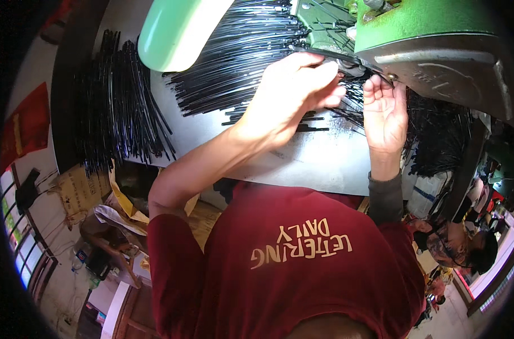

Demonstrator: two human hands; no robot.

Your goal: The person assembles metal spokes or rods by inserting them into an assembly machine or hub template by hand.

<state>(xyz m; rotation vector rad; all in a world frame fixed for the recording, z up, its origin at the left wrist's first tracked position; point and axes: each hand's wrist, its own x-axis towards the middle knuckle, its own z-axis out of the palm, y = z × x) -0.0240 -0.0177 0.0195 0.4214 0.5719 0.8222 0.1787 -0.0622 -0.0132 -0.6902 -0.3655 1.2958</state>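
My left hand (302, 85) reaches across the metal worktop to the machine, its fingers closed on a thin black rod (330, 55) that runs toward the machine's working point. Beside it, palm up, my right hand (384, 113) is close against the machine's lower edge. Its fingers are bent toward the thumb around a small dark piece that I cannot make out. The green machine (423, 22) has a dark metal underside and hides part of the working point. A wide pile of thin black rods (229, 73) lies on the worktop left of my hands.
Another bundle of black rods (127, 107) hangs over the worktop's left edge. A pale green rounded lamp head (175, 37) juts in above the pile. More dark strands (438, 135) lie right of the machine. Another person (460, 243) is at the far right.
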